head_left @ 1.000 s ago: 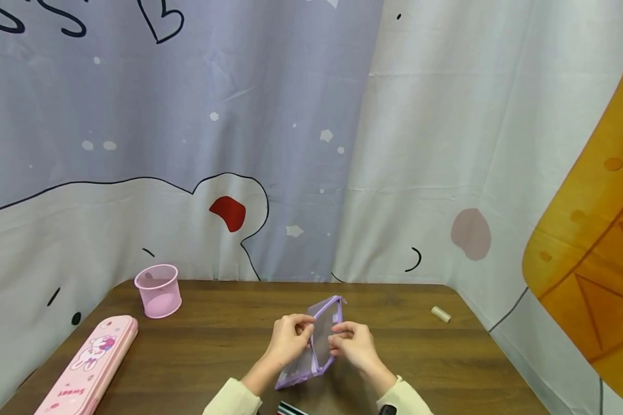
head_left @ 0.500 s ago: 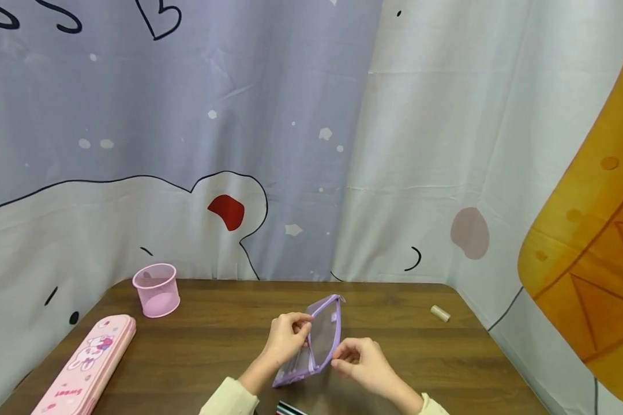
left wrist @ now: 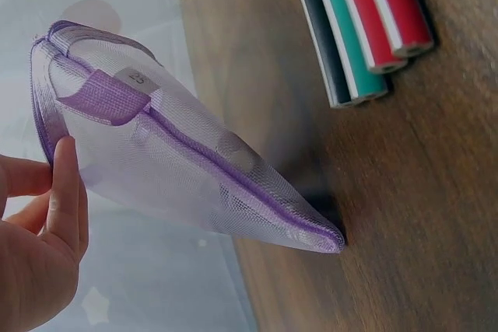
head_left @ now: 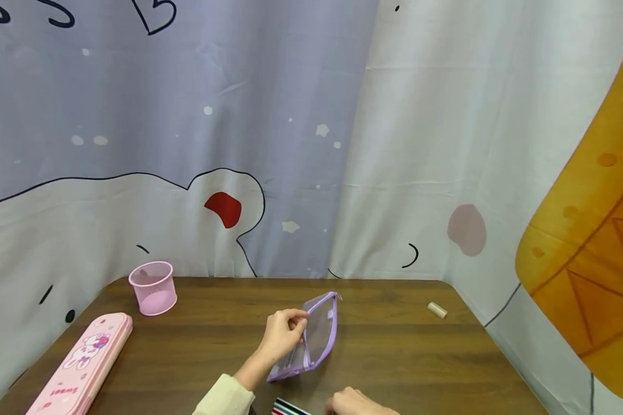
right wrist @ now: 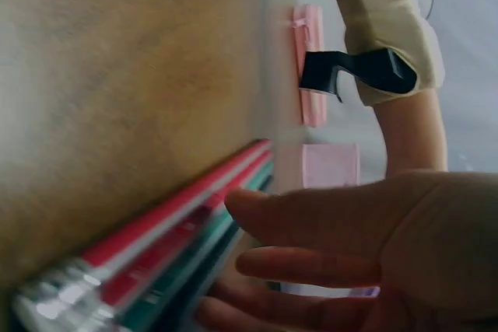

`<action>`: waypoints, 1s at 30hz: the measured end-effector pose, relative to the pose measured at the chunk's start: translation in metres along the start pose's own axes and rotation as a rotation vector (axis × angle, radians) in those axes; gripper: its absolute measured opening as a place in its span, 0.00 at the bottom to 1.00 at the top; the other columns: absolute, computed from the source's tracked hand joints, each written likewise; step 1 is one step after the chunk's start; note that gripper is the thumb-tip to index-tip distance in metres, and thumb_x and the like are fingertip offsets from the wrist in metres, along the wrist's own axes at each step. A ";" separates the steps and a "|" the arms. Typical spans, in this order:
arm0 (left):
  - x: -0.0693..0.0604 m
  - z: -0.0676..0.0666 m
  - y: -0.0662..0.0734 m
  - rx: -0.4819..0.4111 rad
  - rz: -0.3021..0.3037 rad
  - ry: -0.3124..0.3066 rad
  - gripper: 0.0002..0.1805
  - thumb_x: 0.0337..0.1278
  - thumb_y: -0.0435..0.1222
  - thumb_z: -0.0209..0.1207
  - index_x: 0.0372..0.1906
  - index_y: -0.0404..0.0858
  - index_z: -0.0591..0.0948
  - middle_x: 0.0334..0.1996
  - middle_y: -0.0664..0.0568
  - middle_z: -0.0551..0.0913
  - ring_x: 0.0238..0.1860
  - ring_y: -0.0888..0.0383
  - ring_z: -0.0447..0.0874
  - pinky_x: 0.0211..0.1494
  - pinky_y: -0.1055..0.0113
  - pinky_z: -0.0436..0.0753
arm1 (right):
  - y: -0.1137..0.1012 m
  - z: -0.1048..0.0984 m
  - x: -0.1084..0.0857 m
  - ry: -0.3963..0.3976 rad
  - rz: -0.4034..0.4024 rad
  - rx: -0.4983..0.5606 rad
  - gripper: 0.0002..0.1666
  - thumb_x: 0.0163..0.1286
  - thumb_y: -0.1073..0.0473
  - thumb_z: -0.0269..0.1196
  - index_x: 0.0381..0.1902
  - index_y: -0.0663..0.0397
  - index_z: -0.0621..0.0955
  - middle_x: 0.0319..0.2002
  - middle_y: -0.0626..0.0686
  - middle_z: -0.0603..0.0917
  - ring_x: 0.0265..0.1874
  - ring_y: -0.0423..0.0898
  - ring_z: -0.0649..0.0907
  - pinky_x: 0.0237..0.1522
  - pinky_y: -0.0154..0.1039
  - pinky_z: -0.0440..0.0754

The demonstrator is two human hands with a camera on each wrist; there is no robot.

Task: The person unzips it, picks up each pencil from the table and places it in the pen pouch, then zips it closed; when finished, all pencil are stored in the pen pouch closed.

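Observation:
My left hand (head_left: 282, 335) pinches the zipped rim of a purple mesh pouch (head_left: 322, 331), which stands tilted on the table with its mouth spread apart. A small tag reading 25 shows on the pouch (left wrist: 187, 161) in the left wrist view. Near the table's front edge, several striped pencils (left wrist: 362, 25) in red, green and black lie side by side. The right hand (head_left: 357, 402) is low at the bottom of the head view, just right of the pencils. In the right wrist view its fingers (right wrist: 307, 266) extend loosely over the pencils (right wrist: 183, 242); contact is unclear.
On the left of the wooden table (head_left: 213, 328) lies a pink pencil case (head_left: 80, 366) with a cartoon print. Behind it stands a translucent pink cup (head_left: 156, 291). A small pale cylinder (head_left: 438, 310) lies at the far right. A printed curtain (head_left: 291, 144) hangs behind.
My right hand has let go of the pouch's rim and moved down and toward me, beside the pencils. The left hand keeps hold of the pouch, whose mouth now gapes wider.

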State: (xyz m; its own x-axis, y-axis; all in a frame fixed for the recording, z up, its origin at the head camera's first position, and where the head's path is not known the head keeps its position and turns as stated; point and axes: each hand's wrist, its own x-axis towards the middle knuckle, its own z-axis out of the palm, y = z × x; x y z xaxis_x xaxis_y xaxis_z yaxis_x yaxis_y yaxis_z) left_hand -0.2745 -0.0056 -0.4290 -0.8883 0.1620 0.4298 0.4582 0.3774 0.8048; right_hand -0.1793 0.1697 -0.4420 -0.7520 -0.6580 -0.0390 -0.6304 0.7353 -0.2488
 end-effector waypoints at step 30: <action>0.002 -0.009 -0.002 0.033 0.009 0.002 0.09 0.47 0.26 0.55 0.36 0.28 0.81 0.18 0.47 0.80 0.11 0.73 0.70 0.14 0.78 0.73 | 0.013 -0.015 -0.014 0.096 -0.155 0.166 0.06 0.48 0.65 0.61 0.25 0.52 0.83 0.19 0.44 0.83 0.19 0.20 0.70 0.22 0.13 0.67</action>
State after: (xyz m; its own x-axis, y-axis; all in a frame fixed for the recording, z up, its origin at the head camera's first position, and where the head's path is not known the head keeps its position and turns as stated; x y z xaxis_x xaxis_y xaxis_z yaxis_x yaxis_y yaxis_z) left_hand -0.2768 -0.0140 -0.4268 -0.8839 0.1643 0.4379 0.4652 0.4056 0.7868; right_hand -0.1798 0.1910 -0.4300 -0.6689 -0.7363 0.1023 -0.7051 0.5850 -0.4007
